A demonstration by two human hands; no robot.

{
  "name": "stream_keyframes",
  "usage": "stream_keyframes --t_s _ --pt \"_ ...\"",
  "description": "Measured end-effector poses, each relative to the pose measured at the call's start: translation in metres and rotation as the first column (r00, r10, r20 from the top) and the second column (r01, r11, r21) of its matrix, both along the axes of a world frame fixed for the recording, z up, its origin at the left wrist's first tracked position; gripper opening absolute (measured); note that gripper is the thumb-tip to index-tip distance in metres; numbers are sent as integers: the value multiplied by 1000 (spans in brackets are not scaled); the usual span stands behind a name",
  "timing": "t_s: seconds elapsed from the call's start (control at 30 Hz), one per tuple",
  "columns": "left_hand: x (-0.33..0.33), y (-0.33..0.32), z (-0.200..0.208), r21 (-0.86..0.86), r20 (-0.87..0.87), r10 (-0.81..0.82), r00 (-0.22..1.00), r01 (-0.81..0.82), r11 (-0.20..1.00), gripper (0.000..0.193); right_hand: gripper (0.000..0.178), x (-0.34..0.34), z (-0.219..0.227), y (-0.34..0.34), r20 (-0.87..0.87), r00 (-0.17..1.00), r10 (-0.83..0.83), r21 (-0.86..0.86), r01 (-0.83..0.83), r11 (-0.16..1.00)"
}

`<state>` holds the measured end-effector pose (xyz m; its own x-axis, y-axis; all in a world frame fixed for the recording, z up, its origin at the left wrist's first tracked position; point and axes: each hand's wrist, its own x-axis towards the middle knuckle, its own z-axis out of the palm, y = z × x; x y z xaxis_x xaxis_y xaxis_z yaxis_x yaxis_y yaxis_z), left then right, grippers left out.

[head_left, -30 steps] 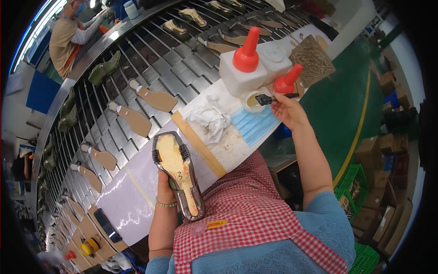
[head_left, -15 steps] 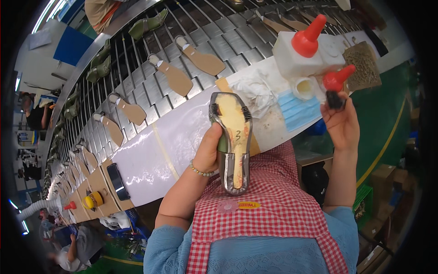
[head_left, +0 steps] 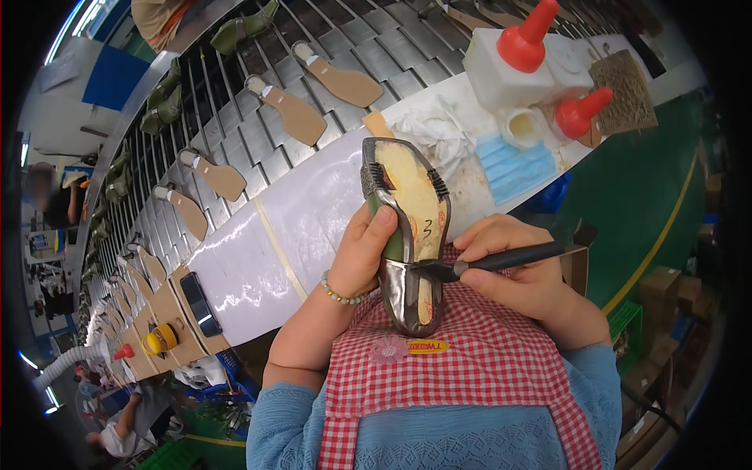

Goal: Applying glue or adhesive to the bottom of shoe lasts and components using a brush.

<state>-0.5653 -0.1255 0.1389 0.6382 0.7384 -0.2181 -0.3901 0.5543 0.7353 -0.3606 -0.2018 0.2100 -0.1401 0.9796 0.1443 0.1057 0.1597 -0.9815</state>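
Note:
My left hand (head_left: 362, 249) is closed round the side of an upturned shoe on a last (head_left: 415, 192), with green material showing at its edge. The shoe's underside faces up, with a pale yellow middle, a written mark and dark edges. In my right hand (head_left: 517, 274) is a black-handled brush (head_left: 521, 256), held across the shoe from the right. Its dark flat tip touches the underside at the narrow part, close to a shiny covered end. Fingers and thumb pinch the brush near its head.
Beyond the shoe runs a metal slatted conveyor (head_left: 376, 63) carrying tan insoles (head_left: 294, 113) and green shoes (head_left: 243, 30). At right on the white worktop stand a white red-capped bottle (head_left: 501, 74), an open pot (head_left: 523, 128), a red nozzle (head_left: 581, 113) and a blue mask (head_left: 513, 167).
My right hand has come down and left from beside the red nozzle, bringing the brush against the shoe. My left hand has tilted the shoe slightly. Conveyor items have shifted slightly in view.

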Motion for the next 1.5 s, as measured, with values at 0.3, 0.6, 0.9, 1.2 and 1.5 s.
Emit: stream_keyframes --t_s 0.3,0.6,0.9,1.2,1.5 --pt "-7 -3 0 -11 -13 -17 1000 17 1000 52 18 -4 5 -3 151 981 120 184 -147 972" --pt "-8 -8 1 2 -21 -23 1000 23 1000 52 16 -9 7 -1 143 990 14 143 -35 989" --pt "-14 -8 1 -3 -20 -30 999 30 1000 55 18 -14 7 -7 163 978 132 169 -159 973" --pt "-42 -4 -28 473 -94 564 820 -462 750 72 22 -11 -10 -2 -401 905 -139 -90 113 990" --pt "-85 -44 -57 884 -464 643 610 275 378 85 17 -36 -60 15 -345 878 -331 -114 311 944"
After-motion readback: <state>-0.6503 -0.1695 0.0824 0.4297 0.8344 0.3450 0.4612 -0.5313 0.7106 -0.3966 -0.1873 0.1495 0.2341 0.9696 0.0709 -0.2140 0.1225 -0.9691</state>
